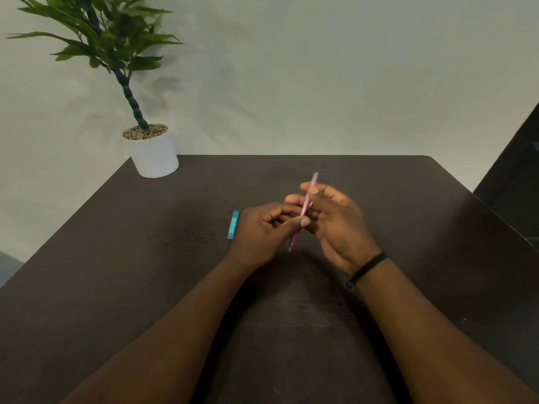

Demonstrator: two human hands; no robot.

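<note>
Pink and thin, the pen [305,206] sat between your 2 hands above the middle of the dark table [140,287]. It was tilted, with its upper end pointing away from you and its lower tip hanging close to the table top. Whether that tip touched the table could not be told.

Your right hand [335,225] held the upper half, its fingers [293,199] curled round the barrel. Your left hand [262,231] pinched the lower half, thumb tip against the barrel and the other fingers bent under. The 2 hands met around the pen.

A teal bar [233,224] lay flat on the table just beside your left hand, on its outer side, apart from the pen. A black band [367,268] circled your right wrist. A white pot [154,158] holding a green plant [110,36] stood at the far left corner.
</note>
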